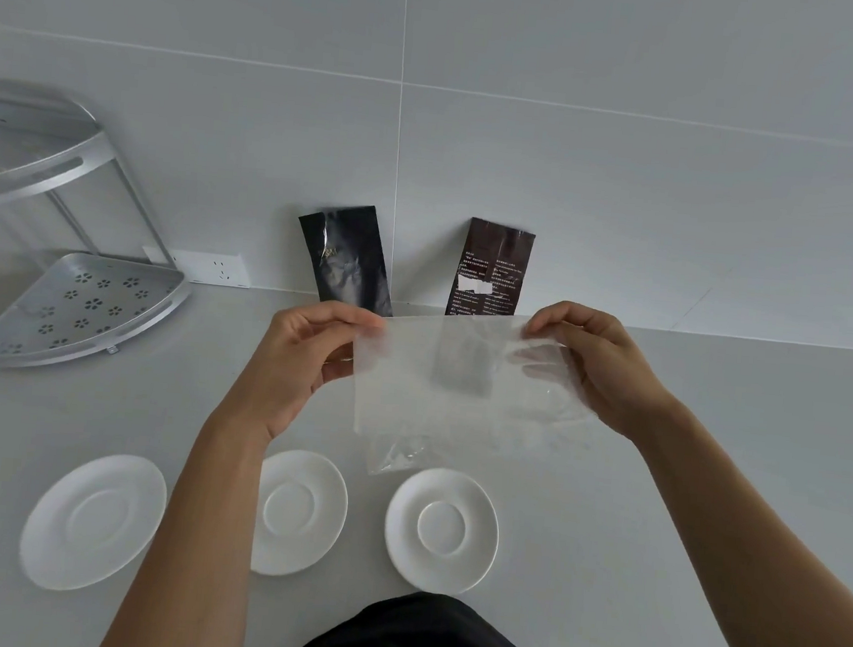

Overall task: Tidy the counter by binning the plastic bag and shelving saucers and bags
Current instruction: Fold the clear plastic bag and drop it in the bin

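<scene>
wall: pale grey tiles with thin white joints, rising straight from the back of the counter.
counter: smooth light grey top, running the full width of the view.
socket: white strip low on the wall, at the counter's back edge, just right of the rack.
rack: silver corner shelf at far left; lower tier perforated with flower-shaped holes, upper tier above it on thin posts.
black bag: glossy, upright, leaning on the wall behind the left hand.
brown bag: upright against the wall, printed text and a white patch facing out.
plastic bag: clear, held up above the counter between both hands, its lower corner hanging down.
left hand: pinching the plastic bag's upper left edge.
right hand: gripping its upper right edge, fingers seen through the film.
saucers: three white ones flat along the near edge, left, middle, right, apart from each other.
</scene>
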